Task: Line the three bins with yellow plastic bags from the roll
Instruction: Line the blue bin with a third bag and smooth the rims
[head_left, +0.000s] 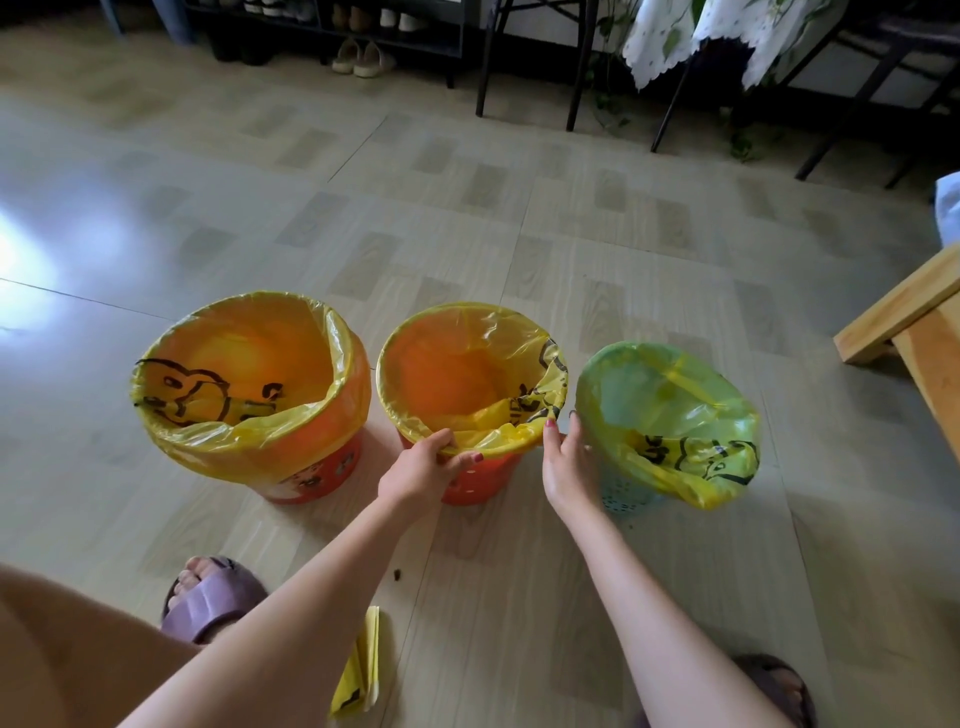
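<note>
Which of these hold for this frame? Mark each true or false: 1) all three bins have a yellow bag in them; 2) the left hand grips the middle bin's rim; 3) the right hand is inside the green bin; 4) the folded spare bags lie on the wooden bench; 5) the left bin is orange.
1) All three bins hold a yellow bag: true.
2) The left hand grips the middle bin at its bagged rim: true.
3) False: the right hand is outside, beside the green bin.
4) False: the folded bags lie on the floor.
5) The left bin is orange: true.
</note>
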